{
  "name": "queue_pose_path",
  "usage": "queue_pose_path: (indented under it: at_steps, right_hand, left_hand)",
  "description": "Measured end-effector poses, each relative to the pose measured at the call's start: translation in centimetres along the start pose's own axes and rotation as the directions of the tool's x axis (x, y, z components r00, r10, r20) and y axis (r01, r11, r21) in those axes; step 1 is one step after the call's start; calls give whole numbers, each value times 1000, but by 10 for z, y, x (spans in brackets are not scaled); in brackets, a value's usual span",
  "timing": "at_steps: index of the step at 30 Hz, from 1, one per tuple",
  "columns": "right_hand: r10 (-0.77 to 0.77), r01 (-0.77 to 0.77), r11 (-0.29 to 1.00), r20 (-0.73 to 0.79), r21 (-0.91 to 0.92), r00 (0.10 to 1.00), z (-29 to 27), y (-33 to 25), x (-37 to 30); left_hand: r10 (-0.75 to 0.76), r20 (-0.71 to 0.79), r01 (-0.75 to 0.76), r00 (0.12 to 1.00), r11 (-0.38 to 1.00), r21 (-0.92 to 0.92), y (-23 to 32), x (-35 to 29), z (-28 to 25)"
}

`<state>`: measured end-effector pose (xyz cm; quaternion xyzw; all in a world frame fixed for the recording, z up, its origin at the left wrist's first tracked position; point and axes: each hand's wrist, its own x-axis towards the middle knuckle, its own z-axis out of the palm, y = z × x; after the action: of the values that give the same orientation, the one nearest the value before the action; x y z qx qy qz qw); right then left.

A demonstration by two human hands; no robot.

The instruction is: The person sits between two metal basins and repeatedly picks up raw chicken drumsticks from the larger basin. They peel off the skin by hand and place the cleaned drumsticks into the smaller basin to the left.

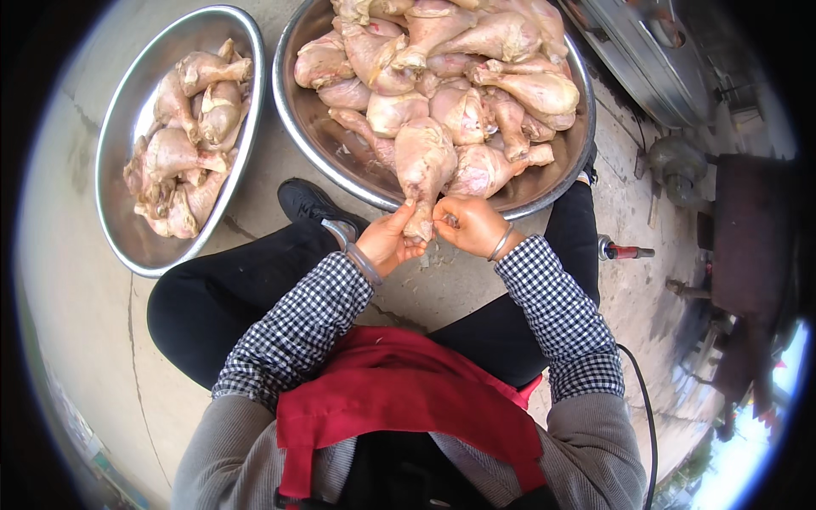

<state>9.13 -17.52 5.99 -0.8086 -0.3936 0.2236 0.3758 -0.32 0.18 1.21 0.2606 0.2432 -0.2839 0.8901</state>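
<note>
A chicken drumstick [424, 161] lies over the near rim of a large metal basin [299, 146], its thin bone end pointing toward me. My left hand [390, 241] is closed around that bone end from the left. On the other side, my right hand [474, 227] has its fingers curled in a pinch at the end of the bone; whatever sits between those fingertips is too small to make out. Many more raw drumsticks [374, 53] are heaped in the basin behind the one I hold.
To the left stands a smaller oval-looking metal basin [117, 223] with several drumsticks [174, 157]. My black shoe [308, 201] is between the basins. At the right are a red-handled tool [625, 252] on the concrete floor, a black cable [643, 399] and a metal container [646, 72].
</note>
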Motion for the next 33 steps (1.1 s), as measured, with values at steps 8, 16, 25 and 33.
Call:
queue_pose_path:
  at_steps: [8,16,25,33]
  right_hand:
    - [82,-86,985,-34,-151,996,16,12,0]
    - [288,-301,857,95,418,953,1,26,-10]
    - [499,-507,459,261,730,827,25,9,-17]
    - [551,-531,381,276,757,788,22,-5,-12]
  left_hand:
    - [-3,-25,4,1000,999,33,1,-2,1]
    - [-13,-35,15,999,999,53,1,-1,0]
    - [-10,-77,15,997,998,62,0,-4,1]
    - [14,-40,-11,999,997,75,5,-6,8]
